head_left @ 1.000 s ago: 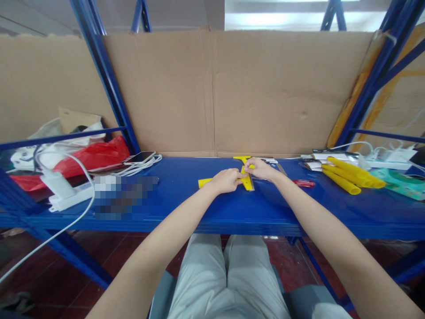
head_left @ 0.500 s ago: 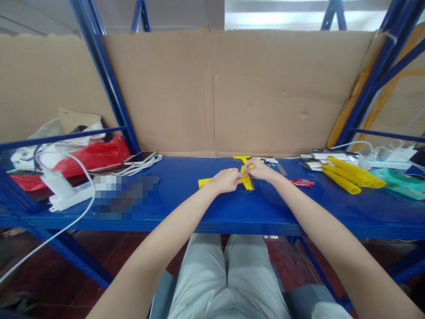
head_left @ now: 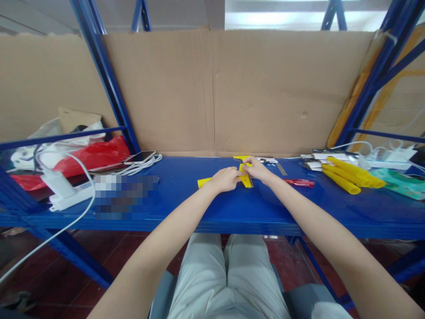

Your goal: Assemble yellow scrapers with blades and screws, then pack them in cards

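Note:
A yellow T-shaped scraper [head_left: 246,180] lies across the blue tabletop, its wide head to the right and its handle end poking out left of my left hand. A thin greyish strip shows along the head's right edge. My left hand [head_left: 226,179] is closed around the handle, close to the head. At the head's middle, my right hand [head_left: 256,169] has its fingertips bent together on the yellow part; whatever small thing they may pinch is hidden. Just behind my right hand lie a dark-and-white packet [head_left: 267,160] and a loose metal strip [head_left: 281,169].
A red-handled screwdriver [head_left: 300,182] lies right of my right forearm. Farther right are several yellow tubes [head_left: 352,175], white boxes and a green bag [head_left: 403,180]. On the left are a phone [head_left: 142,157], white cables, a power strip [head_left: 71,198] and a red bag [head_left: 96,155]. Cardboard [head_left: 232,93] stands behind.
My right hand has shifted slightly left and away from me on the scraper head. The left hand keeps its hold almost unmoved.

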The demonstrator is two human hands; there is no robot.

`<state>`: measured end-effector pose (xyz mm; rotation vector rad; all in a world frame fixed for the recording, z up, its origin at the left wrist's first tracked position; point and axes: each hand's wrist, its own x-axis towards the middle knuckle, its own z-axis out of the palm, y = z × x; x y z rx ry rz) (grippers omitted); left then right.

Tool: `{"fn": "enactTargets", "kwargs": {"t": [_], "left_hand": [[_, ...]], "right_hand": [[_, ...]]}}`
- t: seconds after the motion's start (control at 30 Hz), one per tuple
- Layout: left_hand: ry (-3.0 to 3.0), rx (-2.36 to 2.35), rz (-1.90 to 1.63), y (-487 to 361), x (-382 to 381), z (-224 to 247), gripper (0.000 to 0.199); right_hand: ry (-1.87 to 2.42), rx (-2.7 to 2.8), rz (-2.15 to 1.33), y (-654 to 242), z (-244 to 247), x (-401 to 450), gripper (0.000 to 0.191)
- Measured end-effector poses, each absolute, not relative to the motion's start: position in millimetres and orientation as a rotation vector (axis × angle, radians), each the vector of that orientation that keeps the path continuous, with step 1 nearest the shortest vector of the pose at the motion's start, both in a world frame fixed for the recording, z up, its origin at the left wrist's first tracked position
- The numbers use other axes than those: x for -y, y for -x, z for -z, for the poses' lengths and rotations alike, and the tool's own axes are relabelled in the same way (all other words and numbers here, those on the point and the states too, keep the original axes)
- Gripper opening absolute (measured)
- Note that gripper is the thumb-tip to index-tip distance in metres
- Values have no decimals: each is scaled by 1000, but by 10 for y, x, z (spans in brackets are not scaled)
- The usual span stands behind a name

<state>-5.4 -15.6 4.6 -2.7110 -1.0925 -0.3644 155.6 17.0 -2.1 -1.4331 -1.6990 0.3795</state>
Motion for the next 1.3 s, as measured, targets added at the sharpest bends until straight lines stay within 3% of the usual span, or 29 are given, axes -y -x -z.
{"fn": "enactTargets", "kwargs": {"t": [0.17,0.33,0.43,1.0,1.3], "left_hand": [[2696,1160,394,72,120,-42,35],[2652,1215,406,93,91,-55,34],[2642,1214,433,93,100,-71,35],[2628,1234,567,91,71,-31,46],[2617,1333,446,87,90,-19,48]], "right_hand": [[1381,1556,-645,-1619,-94,-89,15],[1350,1599,-1250,-1690,-173,20,9],[1254,1652,-1446,-1689,-173,56,6],[1203,1563,-1457,-1668,-134,10,2],[1234,1563,-1403,-1636,-139,34,11]]}}
